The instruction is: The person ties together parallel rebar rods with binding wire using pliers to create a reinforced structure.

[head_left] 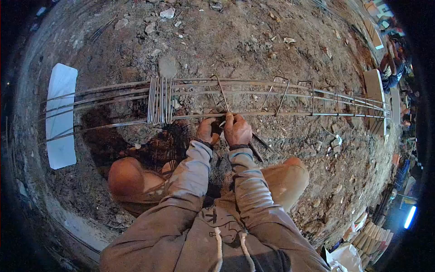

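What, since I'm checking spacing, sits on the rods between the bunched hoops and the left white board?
Nothing: the head view shows bare rods from the bunched hoops to the white board.

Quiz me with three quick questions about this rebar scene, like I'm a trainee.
1. True or false: the bunched stirrups are left of both the left hand and the right hand.
2. What lies beneath the left ends of the long bars: A, a bucket; B, a white panel; C, a hose?
3. Fill in: both hands are at the bar ____ to the knees.

Key: 1 true; 2 B; 3 nearest.
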A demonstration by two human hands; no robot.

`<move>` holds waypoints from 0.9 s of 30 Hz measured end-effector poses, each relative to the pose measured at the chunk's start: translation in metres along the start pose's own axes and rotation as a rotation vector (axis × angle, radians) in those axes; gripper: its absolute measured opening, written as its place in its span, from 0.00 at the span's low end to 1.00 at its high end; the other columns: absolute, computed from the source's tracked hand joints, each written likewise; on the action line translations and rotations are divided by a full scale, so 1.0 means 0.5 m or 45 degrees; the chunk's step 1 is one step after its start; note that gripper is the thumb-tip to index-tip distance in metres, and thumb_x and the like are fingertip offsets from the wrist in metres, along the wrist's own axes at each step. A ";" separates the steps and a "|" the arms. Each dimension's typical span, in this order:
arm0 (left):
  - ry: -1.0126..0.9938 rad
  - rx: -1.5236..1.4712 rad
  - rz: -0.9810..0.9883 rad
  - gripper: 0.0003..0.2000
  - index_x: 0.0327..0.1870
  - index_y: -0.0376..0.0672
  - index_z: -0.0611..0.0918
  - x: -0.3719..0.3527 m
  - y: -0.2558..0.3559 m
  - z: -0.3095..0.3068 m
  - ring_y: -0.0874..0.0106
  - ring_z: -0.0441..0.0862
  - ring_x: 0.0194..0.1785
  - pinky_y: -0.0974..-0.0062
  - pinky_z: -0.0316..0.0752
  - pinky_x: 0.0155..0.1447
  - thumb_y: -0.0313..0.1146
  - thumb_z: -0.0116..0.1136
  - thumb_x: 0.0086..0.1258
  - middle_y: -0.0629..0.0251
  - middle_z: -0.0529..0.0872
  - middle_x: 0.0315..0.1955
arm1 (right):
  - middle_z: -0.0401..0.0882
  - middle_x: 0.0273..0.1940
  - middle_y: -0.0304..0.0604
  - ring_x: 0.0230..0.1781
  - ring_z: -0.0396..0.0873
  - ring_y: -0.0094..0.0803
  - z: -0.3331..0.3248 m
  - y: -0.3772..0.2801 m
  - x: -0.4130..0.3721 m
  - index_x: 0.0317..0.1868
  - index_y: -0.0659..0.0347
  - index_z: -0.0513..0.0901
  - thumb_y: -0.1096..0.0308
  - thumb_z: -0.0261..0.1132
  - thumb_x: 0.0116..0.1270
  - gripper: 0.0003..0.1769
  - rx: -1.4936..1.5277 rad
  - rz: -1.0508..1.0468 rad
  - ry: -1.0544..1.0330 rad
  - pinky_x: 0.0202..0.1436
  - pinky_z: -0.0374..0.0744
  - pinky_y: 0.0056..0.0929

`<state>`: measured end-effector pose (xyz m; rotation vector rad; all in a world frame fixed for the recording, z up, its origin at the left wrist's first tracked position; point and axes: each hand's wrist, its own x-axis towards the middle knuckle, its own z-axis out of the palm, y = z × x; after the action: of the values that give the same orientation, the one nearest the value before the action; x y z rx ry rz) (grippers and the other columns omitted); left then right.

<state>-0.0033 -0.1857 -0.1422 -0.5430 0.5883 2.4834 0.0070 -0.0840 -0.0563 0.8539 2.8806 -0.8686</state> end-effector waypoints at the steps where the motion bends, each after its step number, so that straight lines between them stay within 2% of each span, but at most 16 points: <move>1: 0.025 0.078 -0.025 0.11 0.42 0.40 0.80 -0.003 0.003 -0.003 0.70 0.79 0.39 0.74 0.73 0.43 0.29 0.53 0.58 0.66 0.82 0.36 | 0.79 0.27 0.56 0.30 0.78 0.52 0.003 0.001 0.002 0.30 0.61 0.82 0.50 0.55 0.60 0.21 0.004 0.000 -0.001 0.36 0.75 0.45; 5: 0.072 0.264 0.124 0.10 0.41 0.41 0.80 -0.035 0.017 0.063 0.70 0.79 0.39 0.75 0.73 0.44 0.32 0.54 0.60 0.66 0.82 0.35 | 0.79 0.27 0.57 0.30 0.78 0.53 0.014 0.016 0.012 0.28 0.61 0.82 0.50 0.56 0.59 0.21 0.076 -0.007 -0.024 0.35 0.75 0.46; 7: 0.055 0.249 0.186 0.11 0.43 0.40 0.77 -0.034 0.015 0.070 0.71 0.78 0.42 0.75 0.74 0.42 0.36 0.52 0.65 0.65 0.81 0.38 | 0.79 0.27 0.57 0.30 0.78 0.53 0.015 0.018 0.016 0.27 0.61 0.81 0.50 0.56 0.59 0.21 0.096 -0.022 -0.029 0.34 0.74 0.47; 8: 0.047 0.303 0.160 0.14 0.42 0.41 0.77 -0.017 0.010 0.051 0.72 0.78 0.40 0.75 0.73 0.41 0.43 0.52 0.67 0.66 0.80 0.36 | 0.78 0.27 0.57 0.31 0.77 0.53 0.014 0.021 0.016 0.28 0.61 0.81 0.50 0.57 0.59 0.20 0.100 -0.040 -0.044 0.35 0.74 0.47; 11: 0.122 0.454 0.214 0.11 0.38 0.44 0.77 0.020 -0.010 0.008 0.75 0.77 0.36 0.78 0.71 0.40 0.43 0.55 0.65 0.70 0.80 0.31 | 0.78 0.27 0.58 0.31 0.77 0.54 0.028 0.038 0.014 0.29 0.62 0.81 0.51 0.57 0.59 0.20 0.098 -0.056 -0.035 0.35 0.74 0.47; 12: 0.166 0.441 0.216 0.10 0.38 0.46 0.77 -0.002 -0.004 0.053 0.77 0.76 0.35 0.78 0.71 0.39 0.42 0.55 0.65 0.71 0.79 0.30 | 0.78 0.27 0.58 0.31 0.77 0.54 0.031 0.041 0.013 0.29 0.63 0.81 0.52 0.58 0.59 0.20 0.097 -0.067 -0.021 0.36 0.74 0.47; 15: 0.166 0.479 0.169 0.09 0.38 0.47 0.77 -0.008 -0.006 0.069 0.78 0.76 0.35 0.80 0.71 0.39 0.41 0.56 0.65 0.72 0.79 0.30 | 0.78 0.28 0.58 0.30 0.77 0.54 0.016 0.032 0.010 0.29 0.63 0.82 0.55 0.58 0.58 0.18 0.194 -0.065 -0.065 0.36 0.74 0.47; 17: 0.144 0.480 0.201 0.13 0.38 0.45 0.78 -0.013 -0.004 0.072 0.78 0.76 0.34 0.79 0.71 0.38 0.44 0.59 0.62 0.72 0.79 0.31 | 0.78 0.28 0.58 0.31 0.77 0.53 0.030 0.049 0.005 0.30 0.63 0.82 0.56 0.58 0.57 0.17 0.293 -0.064 -0.064 0.36 0.74 0.47; 19: 0.202 0.752 0.147 0.20 0.40 0.42 0.78 -0.036 0.017 0.096 0.77 0.76 0.34 0.77 0.71 0.38 0.49 0.65 0.55 0.70 0.79 0.32 | 0.78 0.28 0.58 0.31 0.77 0.53 0.025 0.061 -0.006 0.30 0.63 0.82 0.58 0.58 0.57 0.15 0.391 -0.054 -0.064 0.36 0.74 0.46; 20: 0.201 0.753 0.143 0.20 0.40 0.42 0.78 -0.050 0.030 0.112 0.77 0.76 0.34 0.77 0.71 0.38 0.49 0.65 0.55 0.70 0.79 0.32 | 0.78 0.28 0.58 0.32 0.78 0.53 0.013 0.064 -0.011 0.31 0.63 0.82 0.59 0.58 0.56 0.15 0.430 0.040 -0.220 0.37 0.74 0.45; 21: 0.275 0.877 -0.018 0.24 0.40 0.40 0.78 -0.066 0.046 0.133 0.76 0.76 0.34 0.75 0.72 0.39 0.51 0.67 0.51 0.68 0.80 0.32 | 0.78 0.28 0.58 0.32 0.78 0.53 0.003 0.069 -0.017 0.31 0.63 0.81 0.61 0.57 0.56 0.14 0.465 0.134 -0.376 0.38 0.75 0.45; 22: 0.347 0.998 -0.183 0.27 0.39 0.38 0.79 -0.075 0.055 0.142 0.75 0.77 0.35 0.74 0.72 0.39 0.53 0.69 0.47 0.67 0.80 0.32 | 0.79 0.29 0.58 0.32 0.78 0.53 0.014 0.085 -0.024 0.31 0.63 0.81 0.62 0.57 0.56 0.13 0.425 0.100 -0.299 0.38 0.75 0.44; 25: 0.400 0.862 -0.254 0.29 0.37 0.37 0.80 -0.056 0.037 0.111 0.74 0.77 0.33 0.74 0.71 0.37 0.54 0.71 0.43 0.65 0.81 0.29 | 0.79 0.30 0.58 0.32 0.77 0.54 -0.030 0.070 -0.052 0.31 0.62 0.82 0.63 0.56 0.56 0.12 0.302 0.100 -0.284 0.38 0.75 0.45; 26: 0.367 0.817 -0.223 0.25 0.36 0.37 0.81 -0.049 0.030 0.103 0.73 0.77 0.32 0.74 0.71 0.36 0.52 0.70 0.46 0.64 0.81 0.30 | 0.79 0.24 0.54 0.26 0.79 0.45 -0.023 0.070 -0.056 0.29 0.64 0.81 0.62 0.58 0.55 0.12 0.241 -0.020 -0.187 0.33 0.76 0.39; 27: 0.369 0.808 -0.224 0.25 0.36 0.37 0.81 -0.046 0.031 0.099 0.73 0.77 0.32 0.74 0.71 0.36 0.52 0.70 0.46 0.64 0.81 0.30 | 0.79 0.24 0.54 0.26 0.79 0.45 -0.027 0.056 -0.060 0.29 0.64 0.81 0.62 0.58 0.55 0.12 0.233 -0.022 -0.192 0.33 0.76 0.39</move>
<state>-0.0068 -0.1816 -0.0855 -0.6591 1.3137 1.9129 0.0488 -0.0725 -0.0543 0.7398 2.7155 -1.1593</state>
